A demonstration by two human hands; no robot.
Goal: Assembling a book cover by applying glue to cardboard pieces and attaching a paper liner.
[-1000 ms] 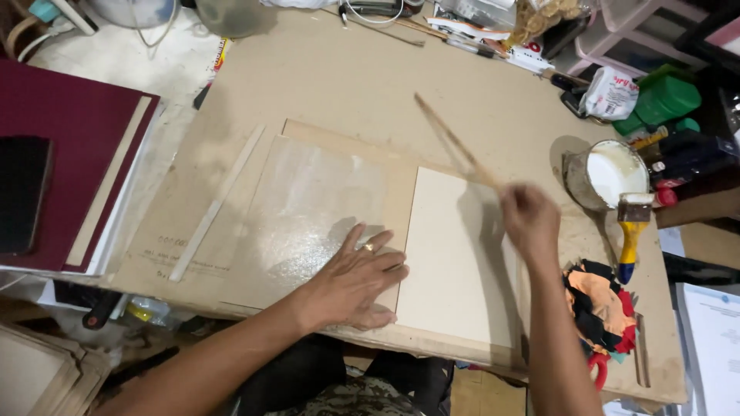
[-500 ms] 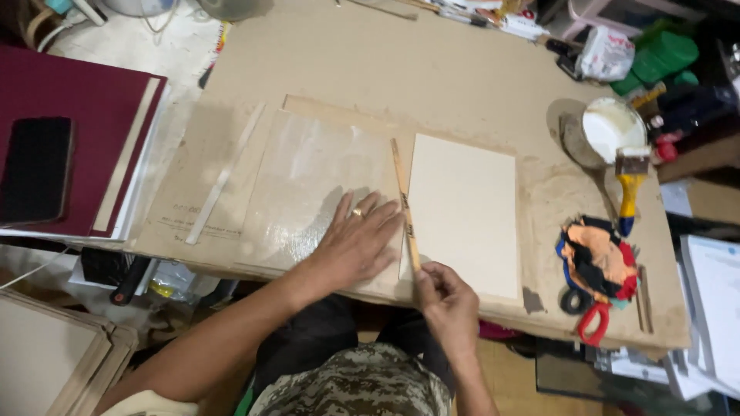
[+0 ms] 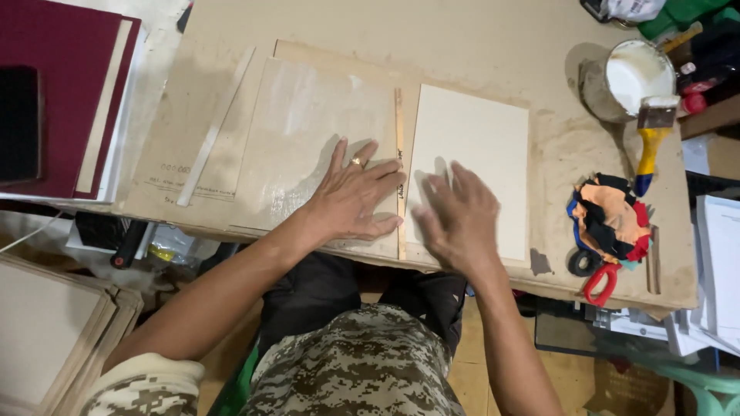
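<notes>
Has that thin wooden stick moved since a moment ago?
Yes. The wooden stick was held up over the table; now it lies flat between the glossy board and the white board.

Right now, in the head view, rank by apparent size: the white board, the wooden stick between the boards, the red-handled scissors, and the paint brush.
1. White board, largest by far.
2. Wooden stick, long but thin.
3. Paint brush and red-handled scissors look alike; the scissors are partly hidden under rags, so I won't rank them.

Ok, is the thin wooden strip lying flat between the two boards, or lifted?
Flat. The wooden strip lies along the gap between the glossy board and white board, left hand beside it.
</notes>
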